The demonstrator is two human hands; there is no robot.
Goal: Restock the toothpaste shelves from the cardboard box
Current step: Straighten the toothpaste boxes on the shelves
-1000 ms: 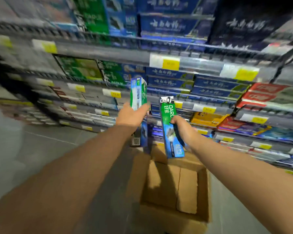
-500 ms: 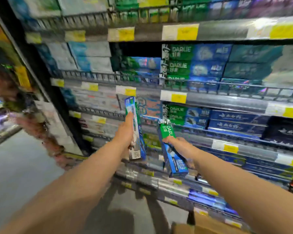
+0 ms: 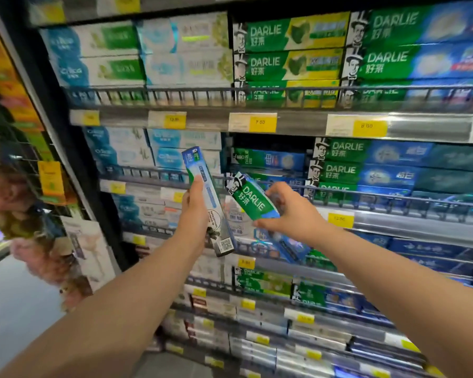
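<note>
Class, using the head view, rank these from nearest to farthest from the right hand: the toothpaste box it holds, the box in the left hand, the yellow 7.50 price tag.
1. Toothpaste box, in the right hand itself.
2. Left-hand box, just leftward.
3. 7.50 price tag, on the shelf edge above.

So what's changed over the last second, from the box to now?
Both hands rose from over the cardboard box, now out of view, to the shelves. The right hand has tilted its Darlie carton toward the half-empty slot above the matching stock. The left hand has raised its carton too. Unchanged: each hand grips one carton; none shelved yet.
</note>
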